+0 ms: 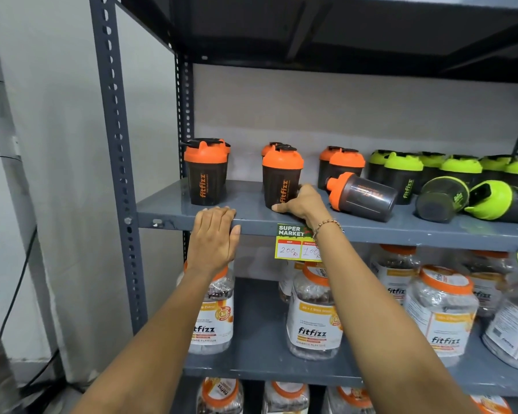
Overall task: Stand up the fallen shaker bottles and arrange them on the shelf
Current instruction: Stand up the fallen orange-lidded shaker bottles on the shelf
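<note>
On the grey shelf (251,218) dark shaker bottles with orange lids stand upright at the left (205,171) and the middle (281,177). My right hand (301,203) grips the base of the middle orange shaker. My left hand (214,237) lies flat on the shelf's front edge, holding nothing. An orange-lidded shaker (360,195) lies on its side just right of my right hand. Further right, two green-lidded shakers (443,198) (496,201) lie fallen in front of upright green ones (402,174).
Another shelf board (341,31) hangs overhead. A perforated upright post (117,144) bounds the rack at left. A yellow price tag (295,243) hangs on the shelf edge. Large clear jars with orange lids (314,318) fill the shelves below.
</note>
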